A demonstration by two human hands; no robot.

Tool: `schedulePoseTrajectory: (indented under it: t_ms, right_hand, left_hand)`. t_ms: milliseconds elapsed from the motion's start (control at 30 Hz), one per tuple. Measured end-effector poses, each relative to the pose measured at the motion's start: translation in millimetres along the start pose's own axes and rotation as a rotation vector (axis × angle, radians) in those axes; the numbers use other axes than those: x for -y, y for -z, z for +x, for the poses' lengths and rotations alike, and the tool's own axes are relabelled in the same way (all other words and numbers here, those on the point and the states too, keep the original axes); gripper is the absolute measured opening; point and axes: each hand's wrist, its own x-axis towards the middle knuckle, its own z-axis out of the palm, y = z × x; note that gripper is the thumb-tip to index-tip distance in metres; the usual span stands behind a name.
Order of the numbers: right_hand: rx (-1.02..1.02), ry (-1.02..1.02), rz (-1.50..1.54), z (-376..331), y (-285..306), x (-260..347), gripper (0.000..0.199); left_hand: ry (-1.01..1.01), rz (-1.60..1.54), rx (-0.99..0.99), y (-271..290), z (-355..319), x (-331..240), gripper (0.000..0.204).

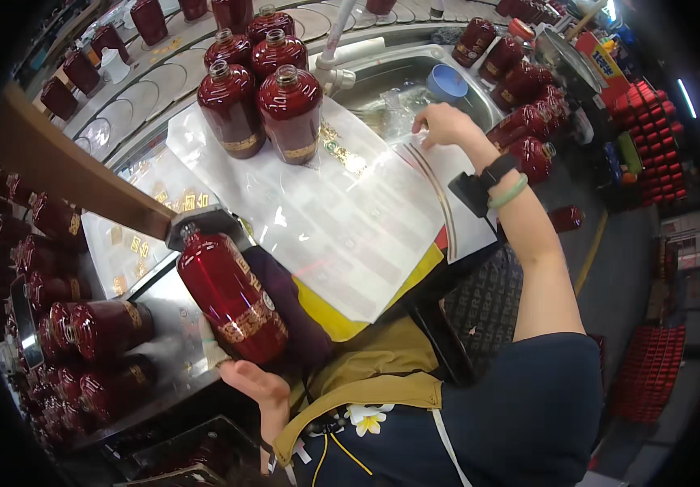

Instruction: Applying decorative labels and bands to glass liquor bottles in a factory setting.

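Observation:
A dark red glass bottle [232, 296] with gold decoration lies tilted, its neck at a dark holder [204, 226] on the end of a brown bar. My left hand [254, 381] cups the bottle's base and lower side, some of its fingers hidden behind the glass. At the sink's near edge, my right hand [450, 128] has bent, closed fingers. Its fingertips are over the top of a white sheet with thin brown stripes [457, 207]; anything between them is too small to make out. Beside it lies a large white sheet [342, 235] with gold decals [342, 154].
Several red bottles [289, 114] stand on the large sheet's far end. The metal sink [480, 93] holds water, clear film and a blue bowl [447, 82]. More bottles crowd the left [110, 325] and right [528, 114]. A conveyor [151, 85] curves along the back.

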Motion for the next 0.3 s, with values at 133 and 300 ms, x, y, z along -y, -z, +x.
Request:
schedulePoseTrajectory:
  t_ms: [133,300]
  right_hand:
    - [-0.087,0.14,0.117,-38,-29,-3,0.066]
    - [-0.201,0.203,0.261,-45,-58,-18,0.075]
  left_hand:
    - [-0.013,0.045,0.007,5,0,0,0.099]
    - [-0.024,0.089,0.015,5,1,-6,0.102]
